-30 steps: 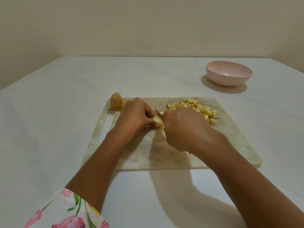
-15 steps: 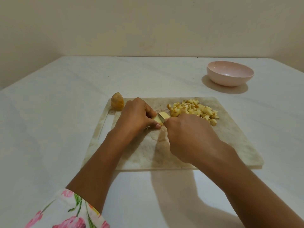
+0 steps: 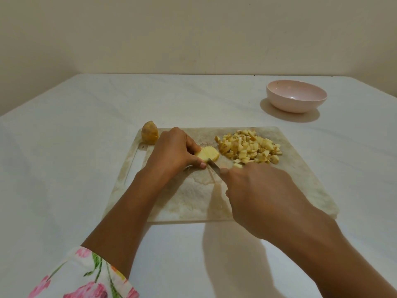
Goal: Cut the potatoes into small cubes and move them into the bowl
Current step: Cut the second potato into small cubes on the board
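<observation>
On the marbled cutting board [image 3: 300, 190], my left hand [image 3: 174, 150] holds a pale yellow potato piece [image 3: 209, 154] with cut lines across its top. My right hand [image 3: 260, 196] grips a knife; only a short stretch of the blade [image 3: 213, 166] shows, its tip at the near edge of that piece. A heap of small potato cubes [image 3: 250, 148] lies on the board's far right part. An uncut potato chunk with skin [image 3: 149, 132] stands at the board's far left corner. The pink bowl [image 3: 296, 96] sits empty at the back right of the table.
The white marbled table [image 3: 75, 147] stretches on all sides of the board. A plain wall rises behind its far edge. My flowered sleeve [image 3: 86, 276] shows at the bottom left.
My right hand has drawn back toward me with the knife, so more of the sliced potato piece shows. My left hand has stayed on the piece.
</observation>
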